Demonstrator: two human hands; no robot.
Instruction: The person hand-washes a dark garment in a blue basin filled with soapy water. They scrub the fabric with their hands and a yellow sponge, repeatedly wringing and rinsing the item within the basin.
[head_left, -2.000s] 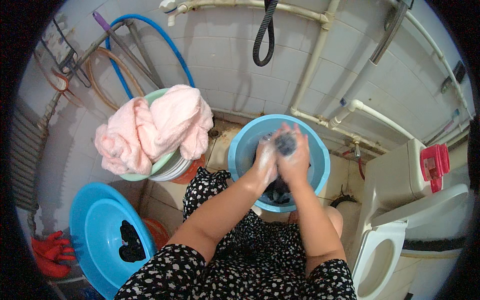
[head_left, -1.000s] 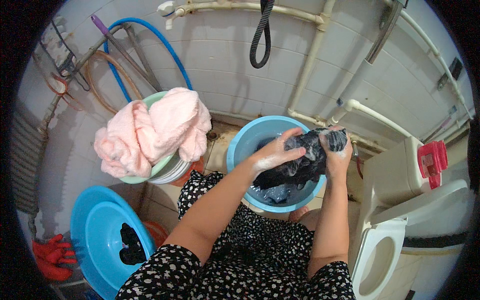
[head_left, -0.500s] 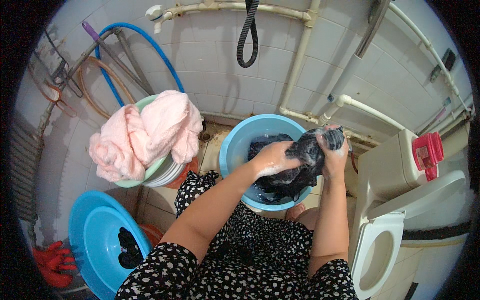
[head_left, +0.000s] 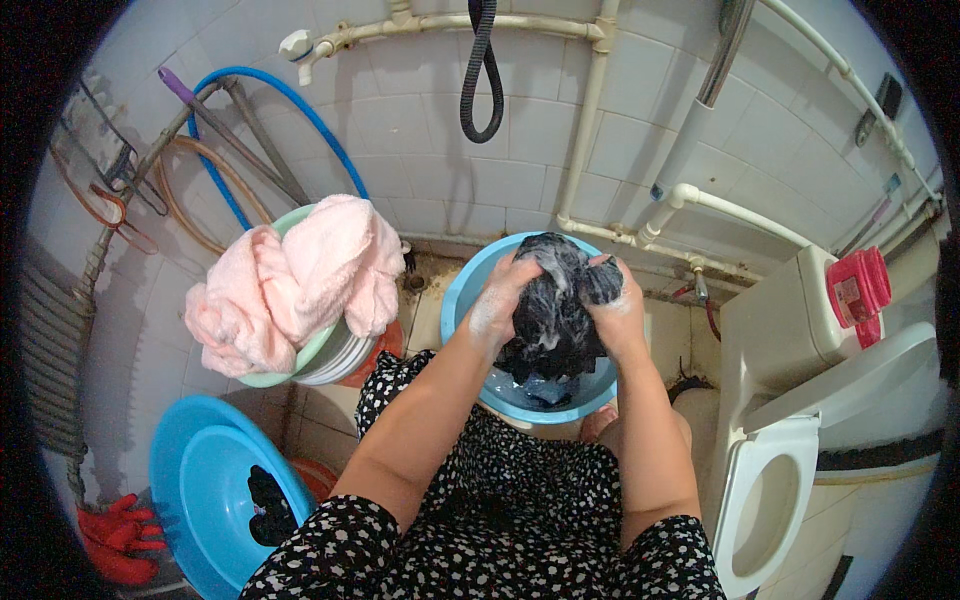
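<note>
White tiled wall [head_left: 425,130], cream pipes [head_left: 587,120], beige tiled floor [head_left: 662,340], toilet [head_left: 752,448]

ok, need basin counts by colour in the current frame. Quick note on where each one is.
Blue: 2 (middle basin under the soapy black cloth held by left hand and right hand; lower-left basin)
Pale green: 1 (green basin, mostly covered by the pink cloth)
Total: 3
</note>
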